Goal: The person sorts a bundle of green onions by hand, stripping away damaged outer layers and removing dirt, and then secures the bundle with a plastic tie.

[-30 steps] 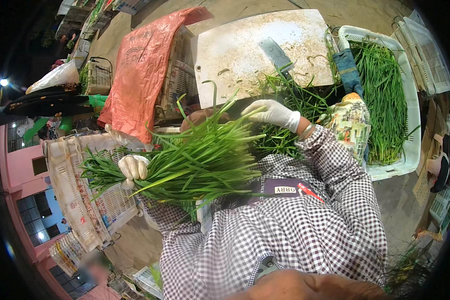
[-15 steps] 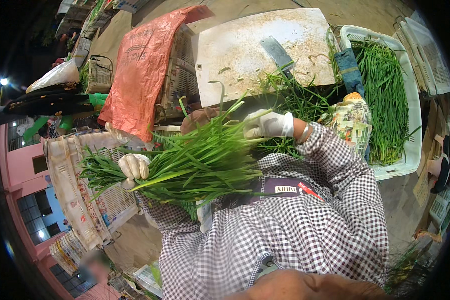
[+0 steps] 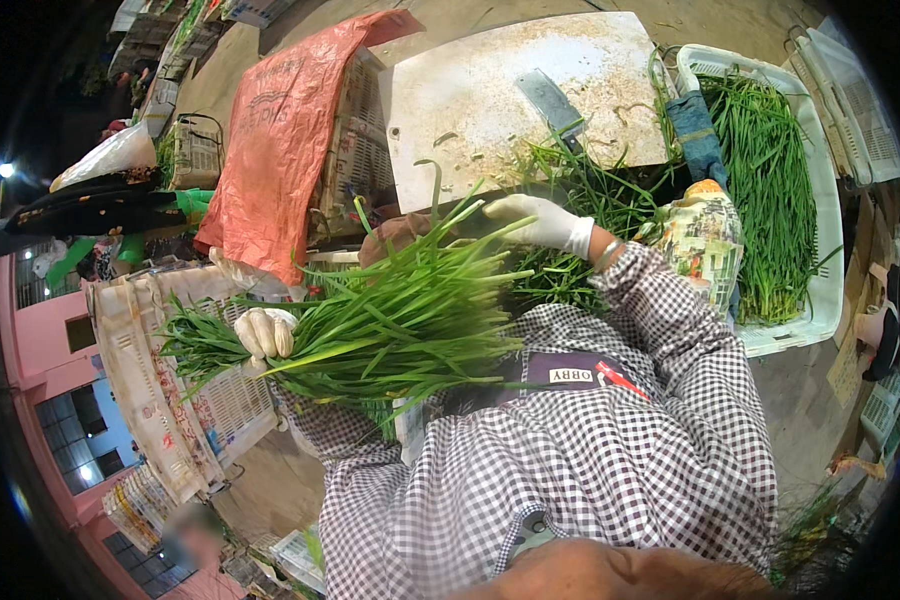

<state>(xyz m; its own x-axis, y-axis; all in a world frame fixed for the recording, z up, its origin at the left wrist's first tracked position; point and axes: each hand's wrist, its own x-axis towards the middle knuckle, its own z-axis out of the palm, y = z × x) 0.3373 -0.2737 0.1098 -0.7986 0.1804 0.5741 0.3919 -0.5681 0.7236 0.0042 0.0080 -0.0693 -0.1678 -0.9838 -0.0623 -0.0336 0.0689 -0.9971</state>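
My left hand (image 3: 265, 333), in a white glove, is closed round a large bunch of garlic chives (image 3: 390, 325). The green leaf ends stick out left of the fist, and the paler stem ends fan out to the right. My right hand (image 3: 538, 222), also in a white glove, is at the upper right of the bunch, beside the stem ends. Its fingers are pressed together. Whatever they may hold is hidden. More loose chives (image 3: 590, 190) lie beyond and below the right hand, by the board's near edge.
A worn white board (image 3: 510, 100) bears a cleaver (image 3: 550, 105) and green scraps. To the right stands a white crate (image 3: 828, 230) filled with chives (image 3: 760, 200). An orange-red sack (image 3: 275, 150) drapes over a crate at the left. Another crate (image 3: 185, 390) stands at lower left.
My right hand has moved slightly up and away from the stem ends. My left hand keeps its hold on the bunch with almost no movement.
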